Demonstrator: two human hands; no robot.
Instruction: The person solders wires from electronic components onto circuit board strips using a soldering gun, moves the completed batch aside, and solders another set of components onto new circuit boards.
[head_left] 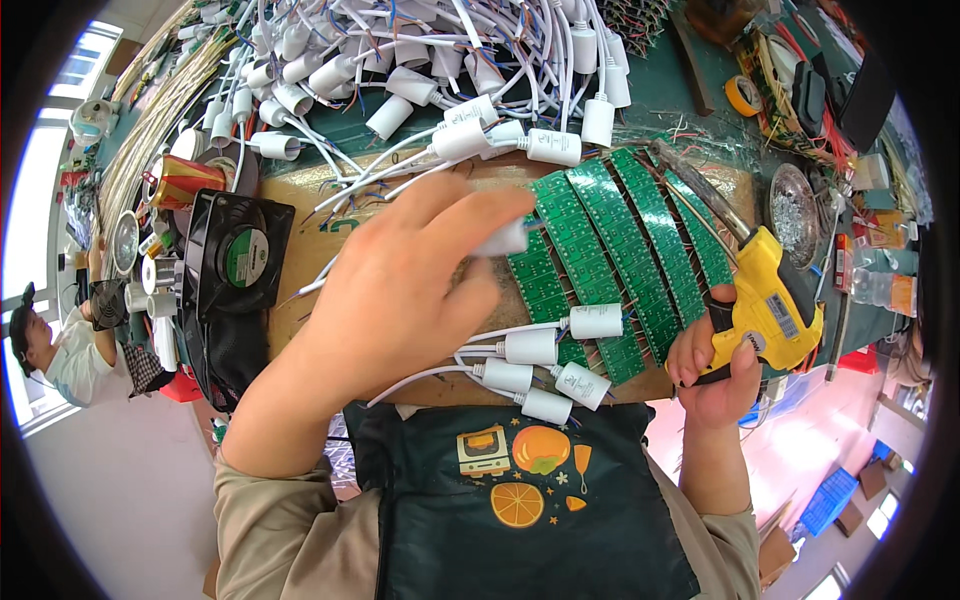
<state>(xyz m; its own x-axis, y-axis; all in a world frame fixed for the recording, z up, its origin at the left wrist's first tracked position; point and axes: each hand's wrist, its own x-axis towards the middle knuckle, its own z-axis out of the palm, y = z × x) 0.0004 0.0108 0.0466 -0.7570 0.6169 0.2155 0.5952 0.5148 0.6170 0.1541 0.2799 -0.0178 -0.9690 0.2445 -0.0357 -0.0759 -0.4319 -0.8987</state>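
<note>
My left hand pinches a white cylindrical cable connector, whose wire end meets the left edge of the green circuit boards. The boards lie in several long strips side by side on a brown work board. In my right hand is a yellow soldering gun, its fingers wrapped round the handle. The gun's long metal tip reaches over the far right strips. Several more white connectors with cables lie on the near edge of the strips, below my left hand.
A big heap of white connectors and cables covers the far side. Left of my hand stands a black fan. At the right are a metal dish, an orange tape roll and clutter. Another person sits at far left.
</note>
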